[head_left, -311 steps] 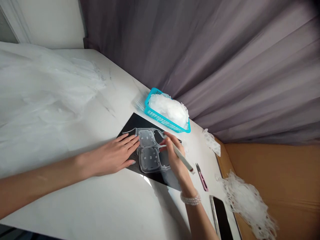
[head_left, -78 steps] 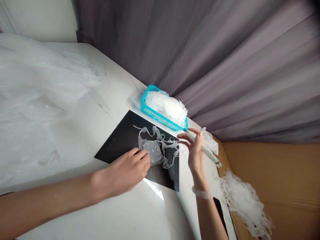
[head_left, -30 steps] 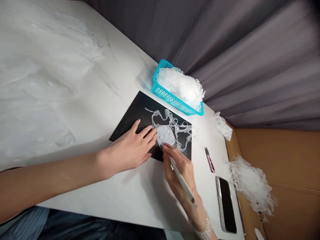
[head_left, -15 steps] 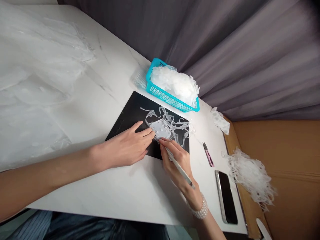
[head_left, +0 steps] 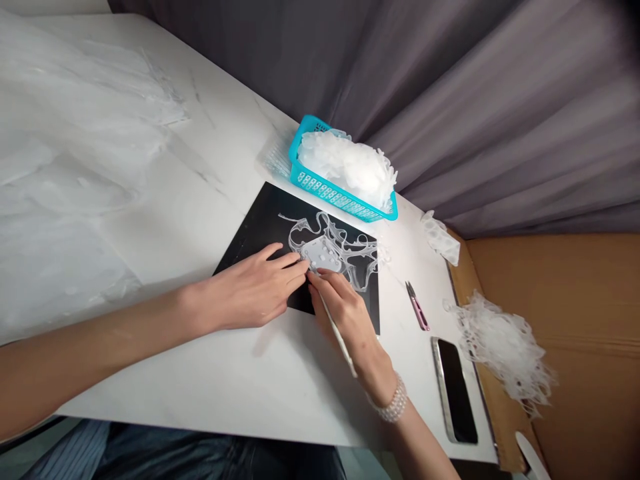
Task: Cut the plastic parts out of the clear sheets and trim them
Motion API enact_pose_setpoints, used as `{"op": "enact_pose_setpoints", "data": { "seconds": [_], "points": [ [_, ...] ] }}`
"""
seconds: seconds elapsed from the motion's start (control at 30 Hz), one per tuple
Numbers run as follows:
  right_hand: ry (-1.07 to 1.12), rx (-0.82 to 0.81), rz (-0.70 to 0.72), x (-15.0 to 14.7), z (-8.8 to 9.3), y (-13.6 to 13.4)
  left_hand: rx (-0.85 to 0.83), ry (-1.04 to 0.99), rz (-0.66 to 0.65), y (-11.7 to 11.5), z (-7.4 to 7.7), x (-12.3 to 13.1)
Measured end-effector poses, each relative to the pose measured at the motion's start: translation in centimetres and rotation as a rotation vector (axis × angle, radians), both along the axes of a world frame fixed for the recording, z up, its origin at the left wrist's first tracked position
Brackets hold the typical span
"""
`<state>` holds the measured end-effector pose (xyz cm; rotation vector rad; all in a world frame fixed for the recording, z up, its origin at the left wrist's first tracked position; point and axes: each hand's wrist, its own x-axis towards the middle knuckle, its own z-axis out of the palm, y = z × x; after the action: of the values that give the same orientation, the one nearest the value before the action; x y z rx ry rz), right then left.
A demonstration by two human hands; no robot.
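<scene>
A black mat (head_left: 250, 240) lies on the white marble table (head_left: 210, 373). On it sits a translucent silicone piece (head_left: 325, 252) with thin trailing strips of trim around it. My left hand (head_left: 255, 290) lies flat on the mat, fingers stretched out, their tips pressing the piece's left edge. My right hand (head_left: 345, 317) is closed round a slim white knife-like tool (head_left: 337, 333), its tip at the piece's near edge beside my left fingertips.
A teal basket (head_left: 345, 200) heaped with white silicone pieces stands behind the mat. Pink snips (head_left: 417, 308) and a phone (head_left: 455, 390) lie to the right, a pile of trimmed scraps (head_left: 505, 350) on the cardboard box. White sheeting (head_left: 65, 160) covers the table's left.
Over ten seconds most of the silicone sheet was cut away, leaving one piece and loose strips. In the last second my right hand slid leftwards along its near edge; the left hand kept holding.
</scene>
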<state>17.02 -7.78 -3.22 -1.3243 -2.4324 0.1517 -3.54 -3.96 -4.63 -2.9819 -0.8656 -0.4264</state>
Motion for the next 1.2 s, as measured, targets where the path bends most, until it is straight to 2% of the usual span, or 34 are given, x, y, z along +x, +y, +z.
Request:
{"op": "enact_pose_setpoints", "data": {
  "seconds": [0.13, 0.3, 0.63, 0.77, 0.87, 1.07, 1.2],
  "points": [
    [-0.030, -0.013, -0.046, 0.1, 0.0, 0.1, 0.037, 0.031, 0.008, -0.3, 0.2, 0.1],
    [0.133, -0.053, -0.013, 0.5, -0.1, 0.7, 0.097, 0.069, 0.043, -1.1, 0.1, 0.7],
    [0.205, -0.143, -0.056, 0.7, 0.4, 0.8, 0.040, 0.021, 0.140, -1.8, -0.6, 1.6],
    [0.220, -0.121, -0.057, 0.5, 0.2, 0.9, 0.055, 0.021, 0.171, -1.9, -0.5, 2.2],
    [0.157, -0.082, -0.022, 0.5, -0.2, 1.3, 0.058, 0.014, 0.199, -1.9, -0.6, 2.5],
    [-0.104, 0.001, 0.031, 0.4, -0.5, 1.7, 0.058, -0.012, 0.250, -2.3, -1.1, 2.4],
    [-0.078, -0.038, 0.100, -0.1, -0.4, 1.8, 0.057, 0.024, 0.240, -2.3, -1.2, 2.3]
  ]
}}
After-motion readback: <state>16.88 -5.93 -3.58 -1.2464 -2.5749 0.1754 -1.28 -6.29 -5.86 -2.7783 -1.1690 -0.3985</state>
